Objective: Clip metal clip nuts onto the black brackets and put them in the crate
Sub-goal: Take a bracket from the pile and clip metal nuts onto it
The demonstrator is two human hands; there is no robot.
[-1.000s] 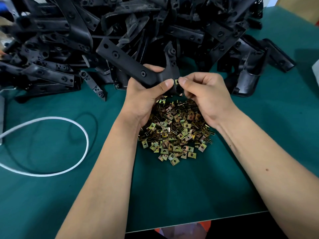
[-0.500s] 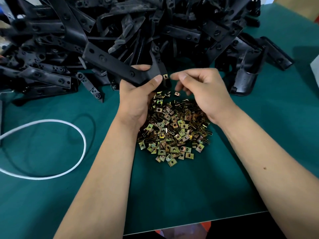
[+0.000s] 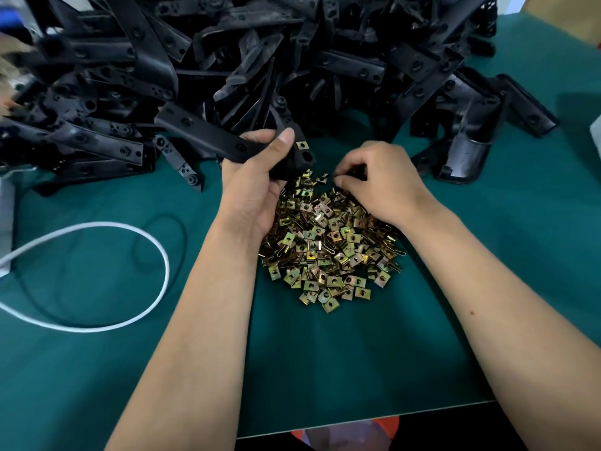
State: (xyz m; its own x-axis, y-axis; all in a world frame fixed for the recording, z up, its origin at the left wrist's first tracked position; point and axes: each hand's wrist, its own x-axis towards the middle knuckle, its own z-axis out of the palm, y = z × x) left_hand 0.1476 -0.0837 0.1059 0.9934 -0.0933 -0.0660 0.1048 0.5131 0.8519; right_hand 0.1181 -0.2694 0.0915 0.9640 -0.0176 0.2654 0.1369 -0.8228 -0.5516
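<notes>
While our left hand (image 3: 257, 177) grips the black bracket (image 3: 208, 138), one clip nut (image 3: 302, 145) already seated, our right hand (image 3: 374, 180) pinches into the clip nut pile (image 3: 328, 245) beneath; we should lift just one nut, open end forward.

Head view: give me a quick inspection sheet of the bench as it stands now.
Surface: green mat, bare near the front edge.
Job's things: bracket with one clip nut fitted; loose clip nuts heaped in the middle; bracket pile behind. No crate seen.
Clutter: nothing seen.
Hands: left hand grips the bracket; right hand reaches into the heap, fingers curled; a pinched nut cannot be told.
Cables: white cable looped at left.
Surroundings: blurred.
</notes>
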